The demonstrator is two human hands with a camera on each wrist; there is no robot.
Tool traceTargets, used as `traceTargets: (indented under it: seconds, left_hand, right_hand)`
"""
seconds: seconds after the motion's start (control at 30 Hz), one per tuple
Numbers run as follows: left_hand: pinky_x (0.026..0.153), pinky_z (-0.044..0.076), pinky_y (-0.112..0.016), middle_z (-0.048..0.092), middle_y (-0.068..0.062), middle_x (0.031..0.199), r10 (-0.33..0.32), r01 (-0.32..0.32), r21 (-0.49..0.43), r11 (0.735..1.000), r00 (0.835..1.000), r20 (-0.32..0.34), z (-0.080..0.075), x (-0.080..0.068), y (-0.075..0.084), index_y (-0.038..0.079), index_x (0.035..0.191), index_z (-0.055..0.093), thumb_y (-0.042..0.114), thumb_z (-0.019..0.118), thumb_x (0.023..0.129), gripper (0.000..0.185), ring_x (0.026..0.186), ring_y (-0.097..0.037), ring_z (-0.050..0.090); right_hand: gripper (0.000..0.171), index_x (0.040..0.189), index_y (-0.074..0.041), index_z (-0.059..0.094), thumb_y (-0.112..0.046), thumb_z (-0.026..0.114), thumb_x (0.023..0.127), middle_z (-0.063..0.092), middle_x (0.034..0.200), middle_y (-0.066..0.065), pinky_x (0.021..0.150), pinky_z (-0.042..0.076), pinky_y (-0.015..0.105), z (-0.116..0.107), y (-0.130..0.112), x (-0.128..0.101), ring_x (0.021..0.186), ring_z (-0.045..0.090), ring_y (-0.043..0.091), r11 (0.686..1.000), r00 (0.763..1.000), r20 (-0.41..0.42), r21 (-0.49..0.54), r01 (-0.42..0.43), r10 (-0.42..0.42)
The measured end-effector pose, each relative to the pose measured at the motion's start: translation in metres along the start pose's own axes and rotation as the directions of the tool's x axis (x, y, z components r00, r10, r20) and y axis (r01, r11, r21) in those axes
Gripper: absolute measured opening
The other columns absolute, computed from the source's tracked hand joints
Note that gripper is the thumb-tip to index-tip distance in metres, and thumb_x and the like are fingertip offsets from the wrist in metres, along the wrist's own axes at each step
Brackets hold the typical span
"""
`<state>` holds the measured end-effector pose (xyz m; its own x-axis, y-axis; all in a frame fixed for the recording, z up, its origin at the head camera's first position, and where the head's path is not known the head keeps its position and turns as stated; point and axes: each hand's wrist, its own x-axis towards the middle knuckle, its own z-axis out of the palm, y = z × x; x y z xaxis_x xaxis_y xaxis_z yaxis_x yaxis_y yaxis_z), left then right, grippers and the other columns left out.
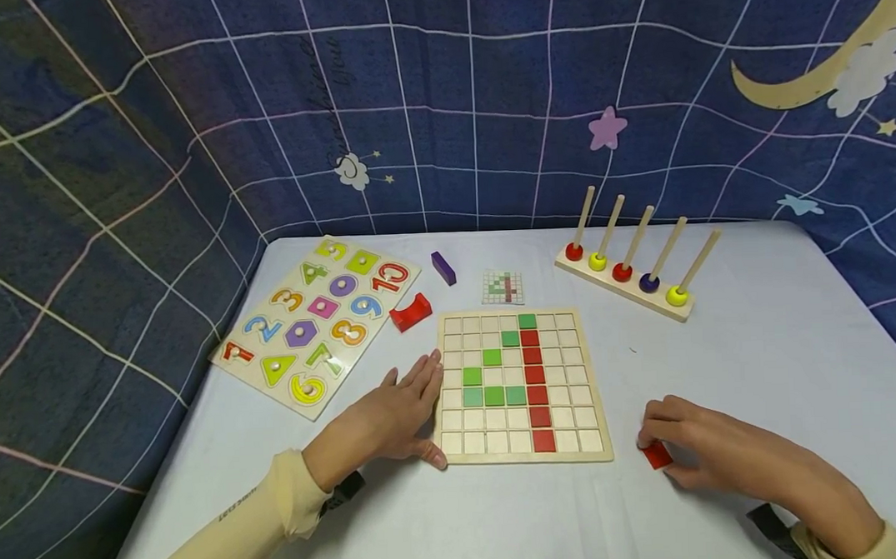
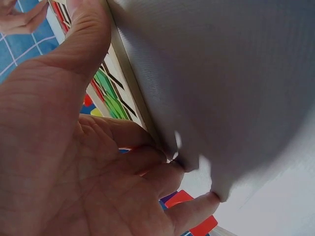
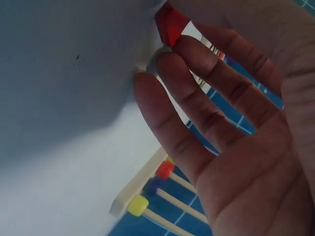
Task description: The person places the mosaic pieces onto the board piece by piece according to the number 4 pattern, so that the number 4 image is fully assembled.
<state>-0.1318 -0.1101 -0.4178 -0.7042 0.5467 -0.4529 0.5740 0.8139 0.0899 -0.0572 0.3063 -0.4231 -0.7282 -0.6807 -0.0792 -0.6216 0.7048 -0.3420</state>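
Observation:
A wooden grid board (image 1: 455, 451) lies on the table, with green tiles (image 1: 494, 396) set in a slanted line and a row, and a column of red tiles (image 1: 538, 395). My left hand (image 1: 394, 411) rests against the board's left edge, fingers extended and thumb at the near corner. In the left wrist view its fingertips touch the tablecloth beside the board. To the right of the board, my right hand (image 1: 714, 451) pinches a red square tile (image 1: 657, 455) between thumb and fingers, just at the table surface. The same red tile (image 3: 170, 24) shows partly in the right wrist view.
Behind the board lies a small pattern card (image 1: 502, 287). A number puzzle board (image 1: 321, 306) sits at left, near a red notched block (image 1: 411, 313) and a purple block (image 1: 443, 268). A peg stand with beads (image 1: 624, 288) stands back right. Dark gridded cloth hangs behind.

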Motion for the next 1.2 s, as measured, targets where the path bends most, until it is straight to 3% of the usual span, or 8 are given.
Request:
traceTargets:
  seconds: [0.53,0.83,1.03,1.2]
  left_hand:
    - [0.132,0.029,-0.061,0.011,-0.017,0.182,-0.003,0.003,0.005,1.0,1.0,0.006,0.0,0.0,0.001,-0.001,0.169,0.022,0.069,0.082,0.077,0.131,0.17,-0.032,0.015]
    - [0.132,0.029,-0.062,0.012,-0.019,0.181,0.018,-0.018,-0.014,1.0,1.0,-0.013,0.0,-0.001,-0.001,-0.004,0.168,0.022,0.067,0.082,0.079,0.129,0.169,-0.034,0.015]
    - [0.132,0.029,-0.062,0.012,-0.02,0.181,0.016,-0.016,-0.011,1.0,1.0,-0.012,0.001,-0.001,-0.001,-0.004,0.168,0.022,0.067,0.082,0.079,0.129,0.169,-0.034,0.015]
    - [0.132,0.028,-0.062,0.011,-0.019,0.181,0.013,-0.013,-0.023,1.0,1.0,-0.011,0.001,-0.001,-0.001,-0.003,0.169,0.02,0.067,0.082,0.079,0.13,0.169,-0.034,0.014]
  right_hand:
    - [0.02,0.101,-0.022,0.074,-0.014,0.085,0.086,0.054,0.094,-0.017,0.072,0.055,0.022,-0.01,-0.008,0.024,0.089,0.048,-0.002,1.0,1.0,0.01,-0.023,-0.013,0.013]
    - [0.018,0.105,-0.015,0.074,-0.012,0.081,0.089,0.057,0.098,-0.008,0.075,0.054,0.023,-0.011,-0.011,0.059,0.094,0.05,0.005,0.992,0.991,-0.066,-0.052,0.116,-0.119]
    - [0.013,0.103,-0.011,0.074,-0.01,0.079,0.09,0.056,0.093,-0.006,0.074,0.05,0.021,-0.008,-0.011,0.085,0.089,0.048,0.005,0.98,0.975,-0.117,-0.083,0.178,-0.187]
    - [0.01,0.102,-0.008,0.074,-0.006,0.078,0.094,0.057,0.093,-0.002,0.073,0.048,0.021,-0.004,-0.011,0.101,0.087,0.047,0.006,0.979,0.971,-0.123,-0.055,0.198,-0.204]
